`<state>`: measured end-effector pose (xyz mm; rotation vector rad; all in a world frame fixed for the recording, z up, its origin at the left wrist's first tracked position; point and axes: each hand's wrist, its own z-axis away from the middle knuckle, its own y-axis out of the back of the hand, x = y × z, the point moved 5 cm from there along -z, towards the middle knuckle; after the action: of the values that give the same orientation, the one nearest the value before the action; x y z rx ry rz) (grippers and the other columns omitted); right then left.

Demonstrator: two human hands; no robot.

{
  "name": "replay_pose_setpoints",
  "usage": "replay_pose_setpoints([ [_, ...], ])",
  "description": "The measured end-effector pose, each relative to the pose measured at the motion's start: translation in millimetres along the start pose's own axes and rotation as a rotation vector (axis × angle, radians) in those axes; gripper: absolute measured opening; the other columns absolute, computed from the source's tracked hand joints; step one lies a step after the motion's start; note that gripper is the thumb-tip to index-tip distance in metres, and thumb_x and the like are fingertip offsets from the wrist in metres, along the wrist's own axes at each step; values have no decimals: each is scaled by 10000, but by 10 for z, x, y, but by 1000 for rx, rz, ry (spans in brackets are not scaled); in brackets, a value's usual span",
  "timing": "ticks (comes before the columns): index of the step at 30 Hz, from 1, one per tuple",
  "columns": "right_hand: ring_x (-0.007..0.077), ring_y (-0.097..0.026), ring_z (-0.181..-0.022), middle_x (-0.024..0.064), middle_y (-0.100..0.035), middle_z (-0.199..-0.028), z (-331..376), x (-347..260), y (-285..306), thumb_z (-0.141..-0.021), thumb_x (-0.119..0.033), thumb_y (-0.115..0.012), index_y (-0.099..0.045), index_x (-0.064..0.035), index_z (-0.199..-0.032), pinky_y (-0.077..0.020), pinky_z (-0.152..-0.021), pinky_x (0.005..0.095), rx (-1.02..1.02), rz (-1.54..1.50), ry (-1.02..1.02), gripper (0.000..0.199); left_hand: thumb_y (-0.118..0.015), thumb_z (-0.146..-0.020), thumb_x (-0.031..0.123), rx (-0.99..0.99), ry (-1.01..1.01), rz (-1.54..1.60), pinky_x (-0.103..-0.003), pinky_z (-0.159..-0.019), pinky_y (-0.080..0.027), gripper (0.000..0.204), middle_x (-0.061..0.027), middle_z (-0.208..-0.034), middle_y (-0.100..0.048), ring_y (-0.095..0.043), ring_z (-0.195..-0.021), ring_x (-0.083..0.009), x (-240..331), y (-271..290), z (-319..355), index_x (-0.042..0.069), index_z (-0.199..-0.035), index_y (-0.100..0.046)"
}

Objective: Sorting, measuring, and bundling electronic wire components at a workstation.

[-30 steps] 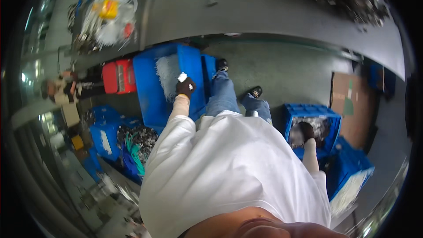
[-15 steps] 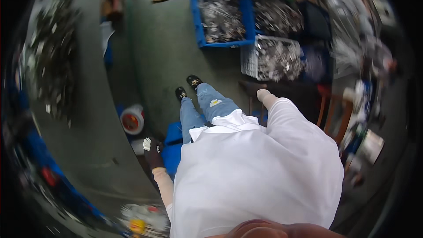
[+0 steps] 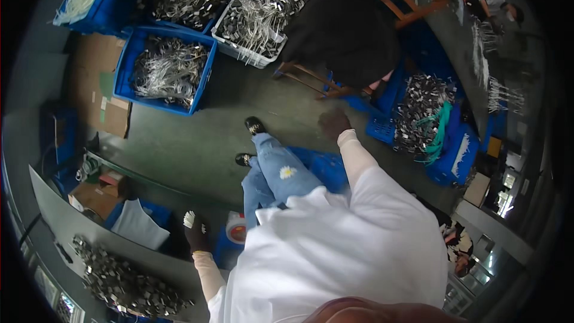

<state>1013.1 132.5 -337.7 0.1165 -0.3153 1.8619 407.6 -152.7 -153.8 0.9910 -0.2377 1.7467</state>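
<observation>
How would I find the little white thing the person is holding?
Find the long grey table along the lower left, with a heap of small metal parts on it. Just past its edge is the person's left hand in a dark glove. The white thing sticks up from it, the only white bit on that glove.

flat brown cardboard w/ pale labels (image 3: 98, 87) – floor, left | small brown carton (image 3: 94, 198) – lower left by bench

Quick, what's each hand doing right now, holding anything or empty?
Left hand: dark-gloved, closed on a small white object.
Right hand: dark-gloved, reaching out, nothing visibly held; open or closed cannot be told.
</observation>
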Motion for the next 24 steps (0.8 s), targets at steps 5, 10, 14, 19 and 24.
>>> replay_pose_setpoints([
  [5, 281, -576, -991, 92, -615, -1045, -751, 726, -595, -890, -336, -494, -615, -123, -952, -418, -888, 479, -588, 1372, -143, 253, -627, -880, 107, -165, 167, 21, -220, -541, -384, 145, 31, -707, -555, -515, -617, -49, 683, -815, -546, 111, -761, -545],
  [10, 335, -478, -1278, 104, -520, -1405, -1149, 1445, -625, -913, -428, -460, -590, -87, -1257, -376, -1046, 568, -685, 1096, 108, 501, -619, -895, 123, -110, 419, 127, -229, -509, -378, 118, 22, -684, -549, -510, -575, -67, 661, -1082, -664, 99, -797, -558],
  [14, 343, -453, -1304, 102, -494, -1434, -1276, 1341, -645, -909, -462, -476, -569, -90, -1304, -358, -1064, 574, -595, 1071, 152, 550, -634, -871, 28, -214, 279, -69, -252, -558, -430, 77, 28, -744, -541, -533, -650, -89, 717, -1043, -645, 74, -831, -586],
  [19, 323, -450, -1309, 68, -512, -1422, -1198, 852, -163, -923, -463, -474, -577, -129, -1310, -332, -1070, 616, -431, 1101, 216, 521, -620, -898, 136, -165, 362, 16, -228, -519, -400, 119, 11, -678, -547, -528, -591, -72, 771, -891, -645, 78, -810, -565],
  [24, 269, -530, -1232, 67, -594, -1330, -878, 339, 1154, -921, -380, -540, -625, -85, -1220, -413, -1066, 463, -485, 1107, -80, 429, -609, -897, 131, -155, 277, 101, -242, -518, -394, 121, 2, -662, -550, -517, -578, -83, 737, -555, -390, 76, -797, -568],
])
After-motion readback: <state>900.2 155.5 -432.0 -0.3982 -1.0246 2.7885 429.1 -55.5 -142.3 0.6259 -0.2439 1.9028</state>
